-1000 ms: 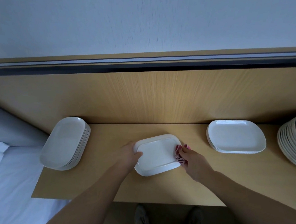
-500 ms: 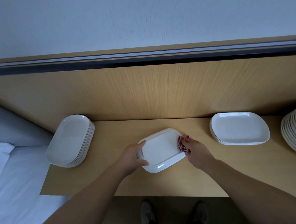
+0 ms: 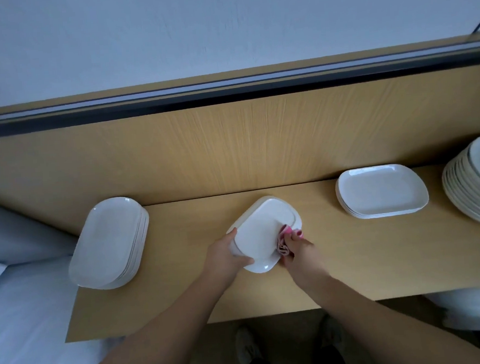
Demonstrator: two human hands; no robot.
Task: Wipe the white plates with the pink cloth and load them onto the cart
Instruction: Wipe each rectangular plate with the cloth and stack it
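- Table (image 3: 381, 263) of pale wood carries everything. The cart is not in view, so how loading will go cannot be judged yet.
- Round stack (image 3: 472, 185) at the right edge is the tallest pile, partly cut off by the frame. It is likely heavy as a whole and safer taken one plate at a time.
- Oval stack (image 3: 109, 242) sits at the left edge and seems to overhang it a little, so a knock there could cost several plates.
- Rectangular stack (image 3: 381, 191) lies low along the back edge, right of the middle, well apart from the hands.
- Plate (image 3: 264, 228), the one being wiped, is near the middle of the table, turned corner-on. Whether it rests flat or is tipped up I cannot tell. It looks glazed, so I judge it stiff, slick and brittle, best held at the rim with the thumb over and the fingers under.
- Left hand (image 3: 224, 257) grips the plate's near-left rim, with the thumb lying on the top face.
- Right hand (image 3: 297, 249) is curled round the cloth and presses it to the plate's right side.
- Pink cloth (image 3: 283, 240) is a soft, bunched wad mostly hidden by the fingers. It is light and should mould easily to the rim.
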